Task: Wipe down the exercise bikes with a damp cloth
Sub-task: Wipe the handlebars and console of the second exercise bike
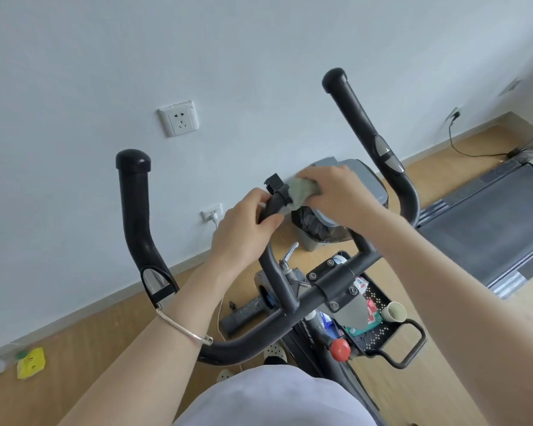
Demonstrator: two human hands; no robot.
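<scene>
Exercise bike (330, 290) stands right in front of me, close to a pale wall (228, 56), its black handlebars (136, 210) rising left and right. My left hand (243, 229) grips the black stem under the grey console (370, 182). My right hand (339, 192) presses a bunched grey-green cloth (302, 193) against the console's near edge, fingers closed over it.

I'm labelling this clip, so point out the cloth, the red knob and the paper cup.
cloth (302, 192), head view, bunched middle.
red knob (340, 349), head view, round face.
paper cup (396, 312), head view, open rim.
</scene>
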